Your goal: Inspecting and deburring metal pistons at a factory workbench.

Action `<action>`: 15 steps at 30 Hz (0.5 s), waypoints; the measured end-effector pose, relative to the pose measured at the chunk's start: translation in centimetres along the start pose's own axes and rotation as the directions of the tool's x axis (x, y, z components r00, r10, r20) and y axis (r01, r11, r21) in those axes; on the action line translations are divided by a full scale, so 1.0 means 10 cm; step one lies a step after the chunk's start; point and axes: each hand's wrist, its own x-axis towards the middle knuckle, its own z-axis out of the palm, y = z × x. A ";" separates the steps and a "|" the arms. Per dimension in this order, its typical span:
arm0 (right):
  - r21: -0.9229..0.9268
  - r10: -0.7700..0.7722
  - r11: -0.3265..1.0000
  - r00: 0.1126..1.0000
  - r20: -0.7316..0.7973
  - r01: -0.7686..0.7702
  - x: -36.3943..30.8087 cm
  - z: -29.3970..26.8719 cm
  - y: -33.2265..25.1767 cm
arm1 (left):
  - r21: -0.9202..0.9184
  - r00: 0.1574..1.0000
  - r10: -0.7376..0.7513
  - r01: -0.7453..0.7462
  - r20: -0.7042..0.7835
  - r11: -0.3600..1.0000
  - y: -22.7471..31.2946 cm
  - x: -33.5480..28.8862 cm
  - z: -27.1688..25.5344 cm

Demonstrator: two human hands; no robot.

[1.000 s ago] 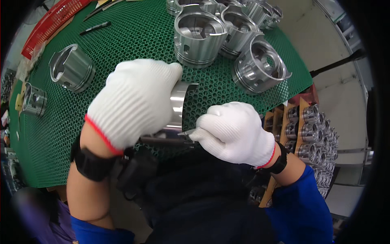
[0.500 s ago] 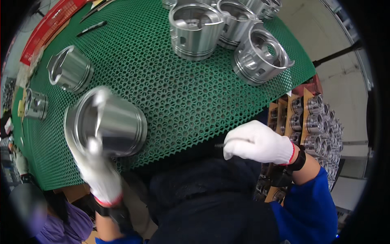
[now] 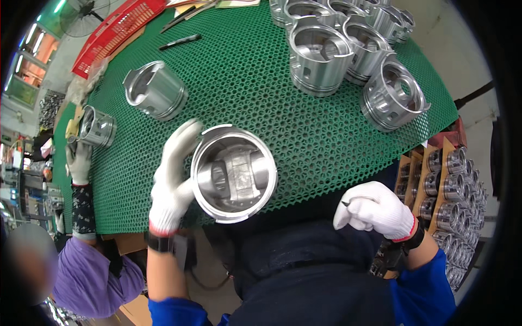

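My left hand, in a white knitted glove, grips a silver metal piston by its left side, thumb and fingers apart around the skirt. The piston's hollow end faces up toward me, showing the ribbed inside and pin bosses; it is over the near edge of the green mat. To the right, off the mat's edge, my gloved right hand is closed around a thin dark tool. Only a short bit of that tool shows; the rest is hidden in the fist.
Several pistons stand at the far right of the mat. Another piston sits at left. A co-worker's gloved hand touches a further piston. A pen and red basket lie beyond. Racked pistons stand at right.
The piston in my left hand has turned so its hollow end faces me. The view has shifted left. My right fist has turned, and less of its tool shows. The co-worker's hand is now at a piston.
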 end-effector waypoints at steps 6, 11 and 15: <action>-0.252 -0.260 0.945 0.945 -0.198 0.208 0.13 -0.04 -0.06 | 0.488 0.883 0.389 -0.470 0.264 0.736 0.82 0.43 0.33; -0.671 -0.591 0.627 0.803 -0.079 0.396 0.28 0.01 -0.01 | 0.653 0.900 0.346 -0.431 0.264 0.623 1.10 0.27 0.75; -0.670 -0.544 0.656 0.833 -0.099 0.349 0.38 0.03 -0.06 | 0.689 0.897 0.343 -0.435 0.279 0.579 1.07 0.28 0.81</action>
